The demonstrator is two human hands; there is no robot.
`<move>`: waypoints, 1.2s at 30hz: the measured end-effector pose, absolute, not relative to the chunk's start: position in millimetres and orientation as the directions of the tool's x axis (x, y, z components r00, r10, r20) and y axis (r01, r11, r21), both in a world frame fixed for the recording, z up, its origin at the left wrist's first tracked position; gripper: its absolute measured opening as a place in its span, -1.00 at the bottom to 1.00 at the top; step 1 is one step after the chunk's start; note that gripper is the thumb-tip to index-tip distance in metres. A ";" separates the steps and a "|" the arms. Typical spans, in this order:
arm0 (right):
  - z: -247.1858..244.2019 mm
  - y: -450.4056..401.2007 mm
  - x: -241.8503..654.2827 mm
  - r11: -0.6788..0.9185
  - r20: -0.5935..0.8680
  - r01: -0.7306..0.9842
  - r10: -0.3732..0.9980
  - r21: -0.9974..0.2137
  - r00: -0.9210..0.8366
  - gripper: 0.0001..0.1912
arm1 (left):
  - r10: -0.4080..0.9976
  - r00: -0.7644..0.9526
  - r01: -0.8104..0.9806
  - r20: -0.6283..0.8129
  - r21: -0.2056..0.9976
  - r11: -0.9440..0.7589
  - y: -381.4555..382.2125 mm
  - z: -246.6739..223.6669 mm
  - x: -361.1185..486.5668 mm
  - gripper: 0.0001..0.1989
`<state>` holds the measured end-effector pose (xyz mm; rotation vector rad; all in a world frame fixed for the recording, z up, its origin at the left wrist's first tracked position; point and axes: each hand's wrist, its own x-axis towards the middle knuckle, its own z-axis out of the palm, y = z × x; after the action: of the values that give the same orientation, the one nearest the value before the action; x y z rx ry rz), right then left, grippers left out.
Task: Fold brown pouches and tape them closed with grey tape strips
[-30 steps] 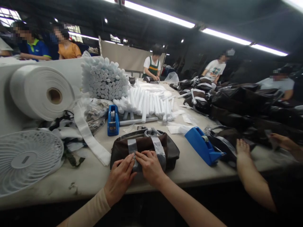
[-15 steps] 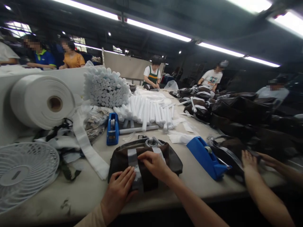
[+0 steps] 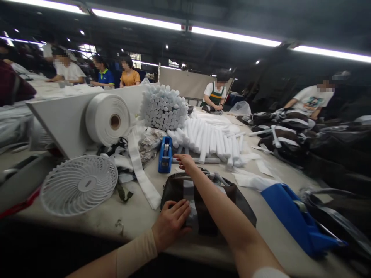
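From the head view, and you're live: your left hand (image 3: pixel 171 226) is spread flat, pressing down on the dark brown bag (image 3: pixel 175 193) at six o'clock on the surface (image 3: pixel 95 227), right beside a strip of grey tape (image 3: pixel 188 200). Your right hand (image 3: pixel 185 162) is off the bag, fingers stretched out, pinching nothing, just short of a blue tape dispenser (image 3: pixel 165 154) at twelve o'clock. A second blue tape dispenser (image 3: pixel 298 220) sits at four o'clock. On to containers: whatever is inside the brown bag is hidden from here. Dark bags (image 3: pixel 290 154) pile up at two o'clock, and a clear plastic sack (image 3: pixel 240 109) lies farther out at one o'clock, its contents too hard to make out.
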<state>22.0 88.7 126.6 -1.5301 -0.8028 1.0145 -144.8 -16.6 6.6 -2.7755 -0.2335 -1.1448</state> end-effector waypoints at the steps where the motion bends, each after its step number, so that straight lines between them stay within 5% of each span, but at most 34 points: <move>1: 125.9 100.3 18.4 -0.214 -0.205 -0.027 0.883 -0.976 0.423 -0.78 | 0.096 0.692 0.193 0.716 -0.055 -0.980 -16.2 5.1 -144.4 -0.47; 27: 96.0 102.3 -34.3 -0.301 -0.315 -0.114 0.800 -0.947 0.510 -0.84 | 0.154 0.724 0.154 0.672 0.060 -0.986 -15.6 2.0 -148.0 -0.51; 36: 135.7 20.8 8.1 -0.098 -0.167 -0.200 0.918 -0.975 0.361 -0.66 | 0.145 0.731 0.169 0.667 0.030 -0.985 -18.2 6.5 -150.6 -0.54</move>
<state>8.1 20.8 135.7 -1.3304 -0.7284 1.0939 -150.6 -18.2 6.5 -2.8918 -0.2627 -1.1105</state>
